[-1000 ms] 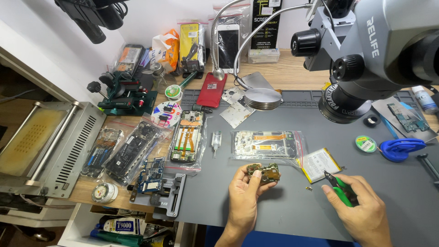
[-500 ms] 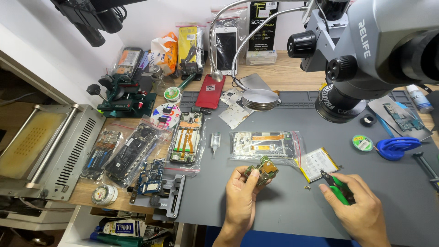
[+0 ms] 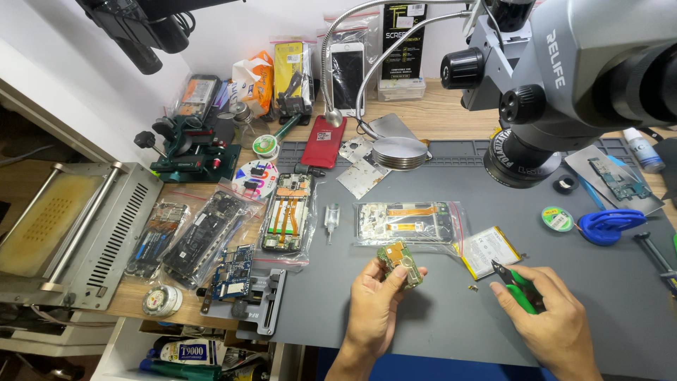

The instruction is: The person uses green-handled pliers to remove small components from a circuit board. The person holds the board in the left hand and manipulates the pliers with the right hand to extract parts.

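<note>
My left hand (image 3: 371,308) holds a small green circuit board (image 3: 400,262) up over the grey work mat (image 3: 451,310), gripping it by its lower edge with thumb and fingers. My right hand (image 3: 553,324) grips green-handled cutters (image 3: 517,286), tips pointing left toward a small phone battery (image 3: 488,251) lying flat on the mat. A tiny loose part (image 3: 473,287) lies on the mat between the two hands. Just beyond the board sits an opened phone frame in a clear bag (image 3: 407,221).
A grey microscope head (image 3: 564,77) hangs over the mat's right back. Bagged phone boards (image 3: 288,212) and parts (image 3: 204,229) lie at left, with a board holder (image 3: 262,303), a heating plate machine (image 3: 63,233), a blue tool (image 3: 608,226) and a red phone (image 3: 324,141).
My left hand has turned the circuit board and lifted it slightly. My right hand with the cutters has stayed near the battery.
</note>
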